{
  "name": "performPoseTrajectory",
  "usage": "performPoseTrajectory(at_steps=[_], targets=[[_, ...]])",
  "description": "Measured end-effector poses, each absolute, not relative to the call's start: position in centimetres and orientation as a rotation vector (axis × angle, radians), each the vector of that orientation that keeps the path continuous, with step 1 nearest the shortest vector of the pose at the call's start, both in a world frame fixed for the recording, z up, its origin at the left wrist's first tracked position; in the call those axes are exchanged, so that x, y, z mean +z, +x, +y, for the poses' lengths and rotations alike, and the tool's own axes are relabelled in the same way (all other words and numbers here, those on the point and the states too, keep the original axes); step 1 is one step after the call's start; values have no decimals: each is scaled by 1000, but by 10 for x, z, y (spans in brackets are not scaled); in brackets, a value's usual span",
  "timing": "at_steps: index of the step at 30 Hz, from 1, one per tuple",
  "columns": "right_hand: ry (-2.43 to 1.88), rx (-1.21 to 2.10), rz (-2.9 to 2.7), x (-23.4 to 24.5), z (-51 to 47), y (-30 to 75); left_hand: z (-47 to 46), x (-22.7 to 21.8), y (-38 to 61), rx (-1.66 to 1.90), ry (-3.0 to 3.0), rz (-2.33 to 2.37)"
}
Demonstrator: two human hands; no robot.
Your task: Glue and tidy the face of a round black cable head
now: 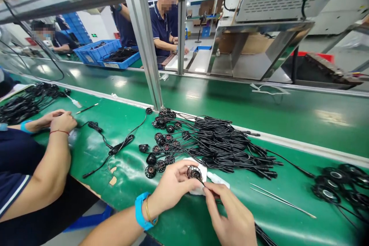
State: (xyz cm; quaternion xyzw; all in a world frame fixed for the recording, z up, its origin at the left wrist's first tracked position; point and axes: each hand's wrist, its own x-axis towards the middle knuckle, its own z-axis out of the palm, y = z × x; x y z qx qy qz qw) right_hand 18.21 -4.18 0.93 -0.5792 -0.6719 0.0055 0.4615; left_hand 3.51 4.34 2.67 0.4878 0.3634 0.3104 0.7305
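Note:
A round black slotted part [194, 172] on a thin cable, with coppery bits inside, is held between the thumb and fingers of my left hand [171, 182]. My right hand [230, 211] pinches the black cable [201, 182] close to where it leaves that part. Under my fingers lies a white pad or cloth [203, 169], mostly covered. A white tube [219, 179] rests just beyond my right fingers. Past my hands is a pile of coiled black cables [225, 142], and their round black heads [167, 148] are gathered on its left.
Tweezers [284, 201] lie on the green table at right, near several black ring-topped parts [330, 194]. At left, a co-worker's hands [62, 121] work beside a loose cable [119, 146]. A metal post [144, 42] rises behind the pile. Blue bins [99, 52] stand beyond the conveyor.

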Motion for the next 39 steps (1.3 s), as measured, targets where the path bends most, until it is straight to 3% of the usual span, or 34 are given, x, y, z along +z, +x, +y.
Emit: performPoseTrajectory(at_steps=[12, 20, 39], targets=[[-1383, 234, -1510, 15, -50, 187, 44, 36, 27, 605, 1176, 616], [-1346, 45, -1667, 15, -55, 190, 45, 39, 26, 700, 1632, 556], [-1309, -110, -1691, 18, -49, 186, 43, 34, 29, 775, 1801, 465]])
